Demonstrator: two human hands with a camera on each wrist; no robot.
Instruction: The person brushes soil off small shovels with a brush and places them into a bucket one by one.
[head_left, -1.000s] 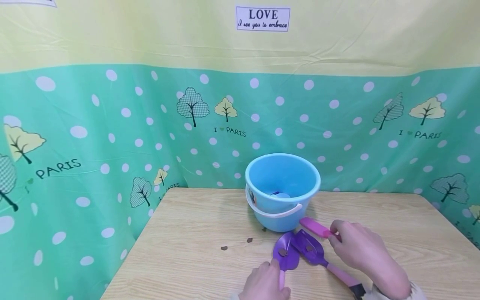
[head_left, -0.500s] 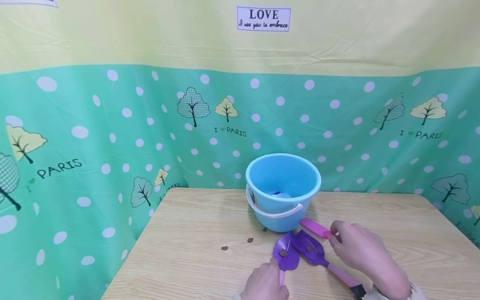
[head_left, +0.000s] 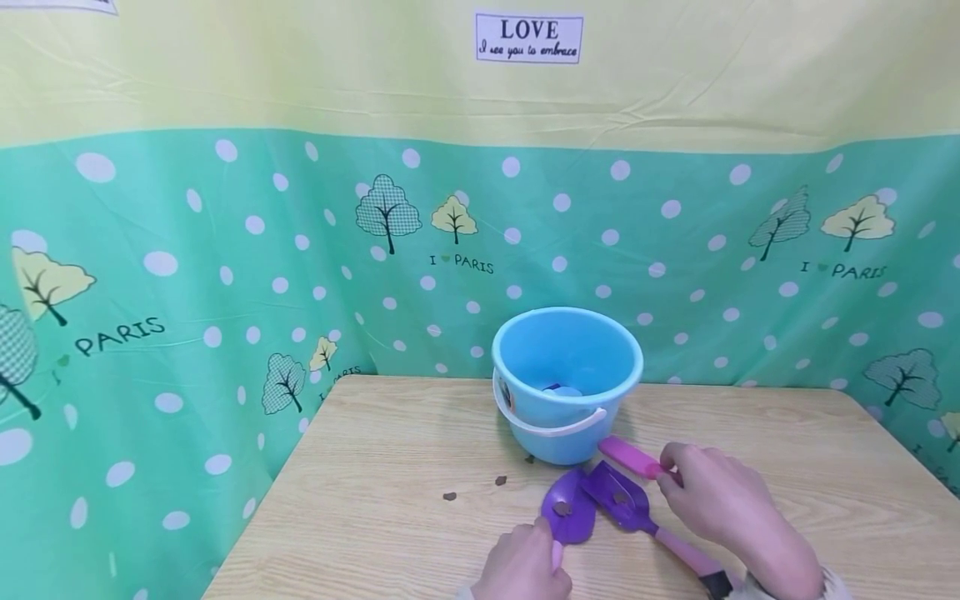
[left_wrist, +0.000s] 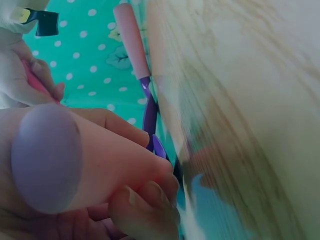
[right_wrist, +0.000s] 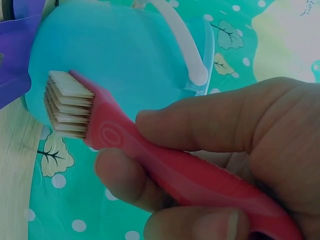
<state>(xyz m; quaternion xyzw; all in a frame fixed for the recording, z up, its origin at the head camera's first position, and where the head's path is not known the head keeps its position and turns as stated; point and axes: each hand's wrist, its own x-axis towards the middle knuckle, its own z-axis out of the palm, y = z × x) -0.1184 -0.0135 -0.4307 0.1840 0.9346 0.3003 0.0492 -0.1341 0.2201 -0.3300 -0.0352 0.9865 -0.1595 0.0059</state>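
The left hand (head_left: 522, 567) curls its fingers round a scoop (head_left: 576, 523); the right hand (head_left: 716, 492) grips a brush (head_left: 628, 457). Between them lies a spade (head_left: 633, 518), tip by the scoop. Just beyond, the bucket (head_left: 551, 417) blocks the way; brown bits (head_left: 501, 481) dot the table (head_left: 337, 517).

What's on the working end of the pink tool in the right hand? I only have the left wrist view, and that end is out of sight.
Observer: Pale bristles. It's a pink brush, gripped in the right hand; clearest from the right wrist.
Operator: Copy. And on my side, any load?
Observer: Yes. In the head view, the purple scoop held by the left hand has a brown bit on it.
Operator: Anything loose nearby?
Observer: Three small brown pieces show on the table, again from the head view.
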